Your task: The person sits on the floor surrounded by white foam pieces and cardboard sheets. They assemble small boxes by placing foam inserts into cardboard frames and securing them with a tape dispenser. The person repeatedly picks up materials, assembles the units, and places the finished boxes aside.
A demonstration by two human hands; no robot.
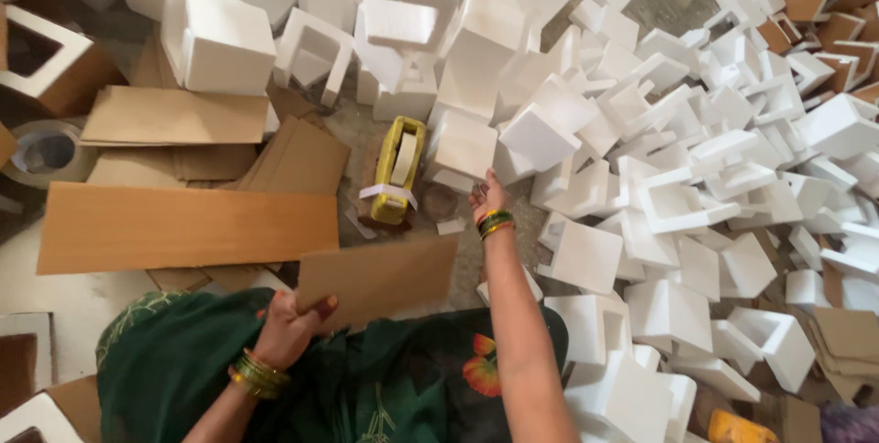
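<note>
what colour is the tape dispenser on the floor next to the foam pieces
Yellow. The tape dispenser shows in the head view, just left of the right hand.

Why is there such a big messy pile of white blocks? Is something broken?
Nothing looks broken. The white foam pieces lie jumbled in a loose heap, tipped every way. The right hand grips one foam block; the left hand holds a cardboard sheet beside the yellow tape dispenser.

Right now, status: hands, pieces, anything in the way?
Left hand grips cardboard sheet. Right hand grasps white foam block. Yellow tape dispenser sits beside it; foam pile crowds the right.
</note>
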